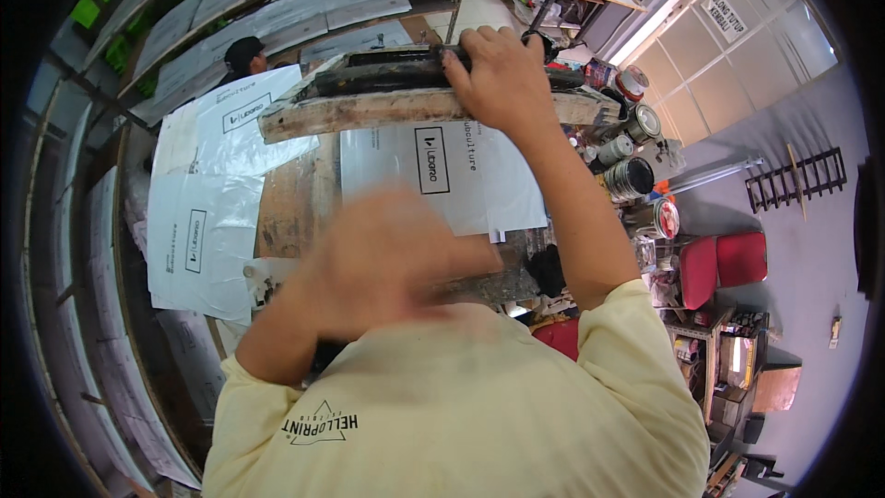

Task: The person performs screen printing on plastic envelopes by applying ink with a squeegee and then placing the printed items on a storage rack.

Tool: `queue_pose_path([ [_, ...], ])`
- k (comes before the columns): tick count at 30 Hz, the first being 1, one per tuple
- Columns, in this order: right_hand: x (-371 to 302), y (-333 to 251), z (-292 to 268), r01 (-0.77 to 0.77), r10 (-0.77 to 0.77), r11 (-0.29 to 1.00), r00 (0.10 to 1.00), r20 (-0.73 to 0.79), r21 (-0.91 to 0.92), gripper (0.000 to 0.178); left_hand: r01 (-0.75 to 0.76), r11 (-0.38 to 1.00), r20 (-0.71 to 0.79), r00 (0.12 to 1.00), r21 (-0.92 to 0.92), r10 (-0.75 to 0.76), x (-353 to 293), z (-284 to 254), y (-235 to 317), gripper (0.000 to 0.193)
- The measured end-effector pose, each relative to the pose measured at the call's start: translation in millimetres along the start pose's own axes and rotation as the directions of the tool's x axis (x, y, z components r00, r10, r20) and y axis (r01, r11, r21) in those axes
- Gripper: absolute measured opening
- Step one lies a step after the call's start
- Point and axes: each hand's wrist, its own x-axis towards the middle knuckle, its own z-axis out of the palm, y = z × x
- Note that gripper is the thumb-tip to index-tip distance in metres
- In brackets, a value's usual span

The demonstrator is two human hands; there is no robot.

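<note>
My right hand [502,74] reaches forward, its fingers wrapped over the top of an ink-stained wooden screen-printing frame [369,112]. The frame stands raised at the far side of the work table, its near wooden bar toward me. A dark, ink-blackened bar [369,78] runs along it, partly under my hand. Below the frame lies a white plastic sheet [498,180] with black print. My left hand [387,240] is smeared by motion in front of my chest, over the table's near part. Its fingers cannot be made out.
More printed white sheets [217,212] lie to the left, beside a bare brown board [286,207]. Racks [120,314] loaded with sheets line the left and back, where a person in a black cap [244,55] shows. Paint cans [630,178] crowd the right, near red chairs [740,258].
</note>
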Motion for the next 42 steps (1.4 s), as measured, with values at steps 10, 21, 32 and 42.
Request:
queue_pose_path([
  [10,24,12,8,0.075,-0.082,0.991,0.995,-0.059,-0.112,0.043,-0.473,0.69,-0.363,0.877,-0.548,0.313,16,-8,65,0.013],
  [21,30,12,3,0.044,-0.045,0.996,0.999,-0.015,-0.073,0.042,-0.503,0.822,-0.672,0.708,-0.265,0.217,14,7,63,0.009],
  [32,35,5,-4,0.019,-0.017,0.998,0.999,0.033,-0.059,0.041,-0.412,0.85,-0.461,0.855,-0.327,0.237,-11,-43,59,0.015],
  [42,36,1,-5,0.042,-0.04,0.997,0.999,0.03,-0.065,0.034,0.594,0.742,0.322,0.801,-0.311,-0.506,-66,4,-6,0.035],
])
